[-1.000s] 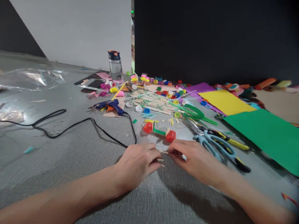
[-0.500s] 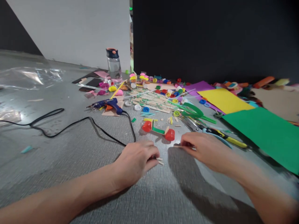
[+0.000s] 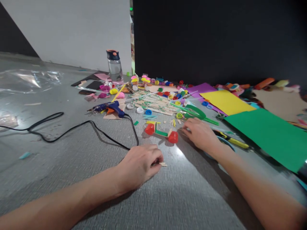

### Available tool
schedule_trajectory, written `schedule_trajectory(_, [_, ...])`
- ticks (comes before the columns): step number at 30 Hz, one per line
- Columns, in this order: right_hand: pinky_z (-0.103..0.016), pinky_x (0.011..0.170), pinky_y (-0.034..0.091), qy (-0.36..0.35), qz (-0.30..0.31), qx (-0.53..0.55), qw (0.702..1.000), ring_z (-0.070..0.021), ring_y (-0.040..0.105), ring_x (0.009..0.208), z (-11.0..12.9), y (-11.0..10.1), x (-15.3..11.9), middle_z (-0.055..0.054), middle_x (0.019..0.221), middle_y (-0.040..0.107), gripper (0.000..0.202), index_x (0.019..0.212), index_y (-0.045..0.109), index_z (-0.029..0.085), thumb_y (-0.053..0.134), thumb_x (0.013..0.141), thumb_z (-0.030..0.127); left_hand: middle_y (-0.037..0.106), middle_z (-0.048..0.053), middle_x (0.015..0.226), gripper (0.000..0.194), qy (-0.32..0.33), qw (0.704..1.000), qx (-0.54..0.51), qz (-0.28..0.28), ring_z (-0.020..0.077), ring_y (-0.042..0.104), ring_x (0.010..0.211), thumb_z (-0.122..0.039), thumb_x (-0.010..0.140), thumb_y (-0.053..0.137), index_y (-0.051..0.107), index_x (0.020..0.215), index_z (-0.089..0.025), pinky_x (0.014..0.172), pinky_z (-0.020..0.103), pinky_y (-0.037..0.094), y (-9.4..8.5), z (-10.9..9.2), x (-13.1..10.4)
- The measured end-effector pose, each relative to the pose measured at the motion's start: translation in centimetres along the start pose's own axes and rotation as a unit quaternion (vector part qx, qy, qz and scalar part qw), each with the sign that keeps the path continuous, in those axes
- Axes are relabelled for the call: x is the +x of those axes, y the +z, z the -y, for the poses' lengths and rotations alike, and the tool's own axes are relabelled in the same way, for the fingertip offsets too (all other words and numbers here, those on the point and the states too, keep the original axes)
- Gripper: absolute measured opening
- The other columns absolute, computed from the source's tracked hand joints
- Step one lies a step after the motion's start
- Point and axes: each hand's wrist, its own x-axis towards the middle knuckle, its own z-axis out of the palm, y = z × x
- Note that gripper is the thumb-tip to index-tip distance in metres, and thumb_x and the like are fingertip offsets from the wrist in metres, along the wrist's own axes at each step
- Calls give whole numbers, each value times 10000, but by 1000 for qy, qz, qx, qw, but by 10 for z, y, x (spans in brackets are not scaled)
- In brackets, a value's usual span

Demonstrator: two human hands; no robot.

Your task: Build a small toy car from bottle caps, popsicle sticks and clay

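Observation:
My left hand (image 3: 144, 163) rests on the grey table, its fingers closed round short wooden stick pieces (image 3: 163, 164) whose pale ends poke out to the right. Farther up and to the right, my right hand (image 3: 200, 132) reaches over the table with bent fingers. Its fingertips are near a small craft piece but do not touch it, and what they hold, if anything, is hidden. That craft piece has red caps (image 3: 173, 137) at both ends and a green strip (image 3: 161, 133) between them.
Behind lie a blue glue gun (image 3: 112, 108) with a black cord (image 3: 103, 136), a pile of sticks (image 3: 153, 103), coloured bottle caps and a water bottle (image 3: 115, 67). Scissors, a yellow cutter (image 3: 237, 142) and green paper (image 3: 266, 134) are at the right.
My right hand has moved forward, past the red-capped piece's right end; the thin stick earlier at its fingers no longer shows. My left hand stays nearly still.

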Motion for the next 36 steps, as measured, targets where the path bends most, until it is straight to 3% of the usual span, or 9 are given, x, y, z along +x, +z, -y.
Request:
schedule_trajectory(4, [-324,683,442,32,-15,62,997,-210,634,759,9,-25,-18,-57,831,698,124,854,645,184,570,943,227,605,-4,821,40,0,1000,-9,-11,139,543,751,-152,882,609,642,860,-158,683,272,378,2,2,2])
schedule_trajectory(7, [-272,560,417,74,59,250,964,-148,599,579,32,-41,-34,20,660,665,182,858,645,221,584,958,361,586,-18,796,47,0,1000,-14,-17,124,526,722,-130,871,620,631,833,-155,658,257,367,3,2,2])
schedule_trajectory(10, [-250,557,404,60,147,348,924,-126,575,574,60,-42,-44,47,631,642,94,817,642,222,618,905,248,577,-19,799,45,-1,1000,-7,-14,123,523,716,-133,879,628,627,838,-154,647,253,365,2,1,1])
schedule_trajectory(13, [-237,566,385,34,185,362,913,-105,530,587,79,-34,-46,58,649,634,134,766,651,211,615,854,116,582,-16,805,56,-7,1000,-3,-11,125,525,716,-154,909,619,627,854,-153,656,257,373,0,-1,1])
schedule_trajectory(18, [-230,596,393,35,172,393,903,-97,530,630,82,-27,-45,63,692,645,147,784,676,202,628,866,91,607,-8,834,24,-18,1000,-5,-13,134,547,734,-169,909,642,655,922,-154,667,267,383,-2,1,1])
schedule_trajectory(21, [-234,609,402,29,168,398,901,-101,550,648,81,-27,-47,62,718,663,141,794,681,203,641,874,94,617,0,881,117,-17,1000,-3,-8,143,561,764,-175,888,674,662,1003,-158,681,273,393,-3,2,1])
schedule_trajectory(30, [-253,672,418,-28,141,373,917,-125,608,746,92,-19,-51,34,799,688,134,819,707,200,687,895,91,643,3,894,91,-23,1000,-13,6,153,585,786,-172,881,687,673,970,-157,699,280,411,-7,-1,1])
schedule_trajectory(33, [-262,681,412,-57,131,353,925,-132,597,765,90,-21,-52,22,805,664,138,819,696,193,662,923,109,657,6,893,92,-19,1000,-12,5,158,603,796,-180,881,691,686,971,-163,711,281,419,-6,0,0])
schedule_trajectory(36, [-261,671,407,-44,104,343,932,-125,580,735,83,-27,-50,34,783,648,158,810,676,204,634,938,121,669,8,894,91,-17,1000,-14,-2,164,617,807,-238,907,676,699,970,-175,714,285,424,-5,2,0])
